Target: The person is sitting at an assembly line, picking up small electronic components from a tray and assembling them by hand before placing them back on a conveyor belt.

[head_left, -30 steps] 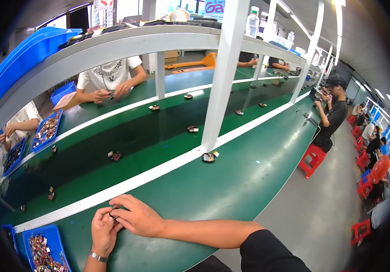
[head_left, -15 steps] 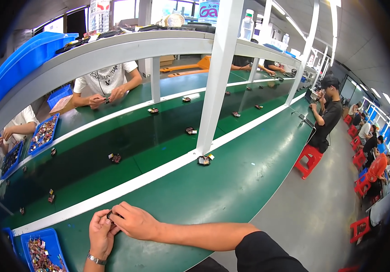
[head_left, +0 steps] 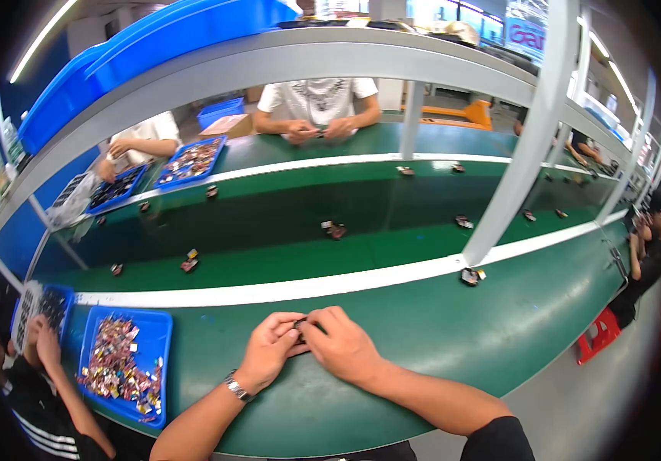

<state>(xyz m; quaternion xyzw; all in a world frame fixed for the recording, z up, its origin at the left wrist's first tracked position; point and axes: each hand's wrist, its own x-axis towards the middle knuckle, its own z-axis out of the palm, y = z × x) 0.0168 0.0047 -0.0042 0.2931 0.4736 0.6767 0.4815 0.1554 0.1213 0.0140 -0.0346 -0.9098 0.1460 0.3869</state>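
My left hand [head_left: 267,352], with a metal-band watch at the wrist, is closed on a small black plastic piece [head_left: 300,326]. My right hand [head_left: 343,347] pinches the same piece from the other side. Fingers cover most of it, so its exact kind is hidden. Both hands are just above the green bench [head_left: 392,323]. To their left, a blue tray [head_left: 167,338] holds a heap of small reddish, white and yellow electronic parts. Right of my hands, beside the white rail, lies a small black housing [head_left: 470,276] with a pale and yellow part in it.
Beyond the white rail [head_left: 330,286], a green conveyor belt [head_left: 261,223] carries several small assemblies. White posts [head_left: 526,138] and an overhead shelf [head_left: 269,69] stand over it. A co-worker's hand [head_left: 46,342] is at the far left; other people sit across the belt and at right.
The view has swung left, so my hands appear nearer the middle and the blue tray shows whole. Both hands still grip the small black piece.
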